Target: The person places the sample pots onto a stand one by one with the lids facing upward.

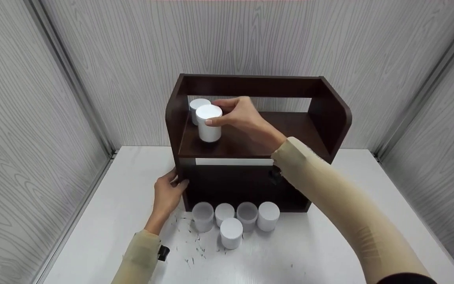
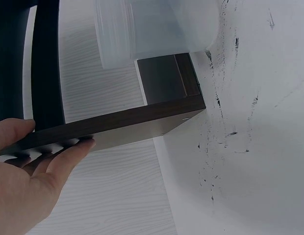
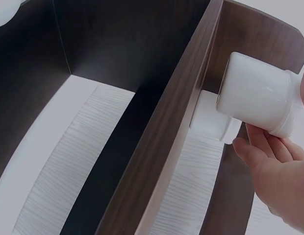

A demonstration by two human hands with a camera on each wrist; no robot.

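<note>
My right hand (image 1: 246, 118) pinches a white lidded jar (image 1: 210, 130) between thumb and fingers, over the upper board of a dark brown two-tier shelf (image 1: 250, 85). Whether the jar's base touches the board I cannot tell. Behind it, in the upper left corner, stands another white jar (image 1: 199, 103), also seen in the right wrist view as a jar (image 3: 208, 117) beyond the held one. My left hand (image 1: 167, 195) grips the shelf's left side panel (image 2: 122, 117); the left wrist view shows thumb and fingers on opposite faces of it.
Several jars stand on the white table (image 1: 140, 165) before the shelf: white ones such as the front jar (image 1: 231, 234), and translucent ones such as the leftmost jar (image 1: 203, 217). Dark scuffs (image 1: 199, 250) mark the tabletop. Grey wood-grain walls (image 1: 132, 59) enclose the table.
</note>
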